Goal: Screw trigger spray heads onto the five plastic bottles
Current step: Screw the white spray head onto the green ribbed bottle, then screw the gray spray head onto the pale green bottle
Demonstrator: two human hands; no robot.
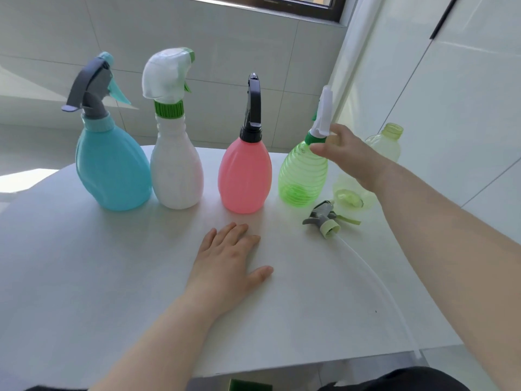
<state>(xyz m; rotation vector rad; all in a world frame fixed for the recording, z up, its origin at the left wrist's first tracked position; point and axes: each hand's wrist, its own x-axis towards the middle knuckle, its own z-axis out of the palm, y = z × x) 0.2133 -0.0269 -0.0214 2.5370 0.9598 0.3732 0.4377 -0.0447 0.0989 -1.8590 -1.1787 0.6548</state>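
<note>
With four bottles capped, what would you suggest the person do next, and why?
Probably reach the right hand past the green bottle to the pale bottle behind it and bring it forward. Its neck is open, and the last spray head lies loose on the table. The left hand rests flat, holding nothing.

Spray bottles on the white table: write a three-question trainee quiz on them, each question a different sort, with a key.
1. True or false: the pink bottle already carries a spray head.
2. How many bottles on the table still lack a head?
3. Where does the loose spray head lie? A) in the left hand B) on the table near the green bottle C) on the blue bottle

Key: 1 true; 2 one, the pale bottle behind the right hand; 3 B.
</note>
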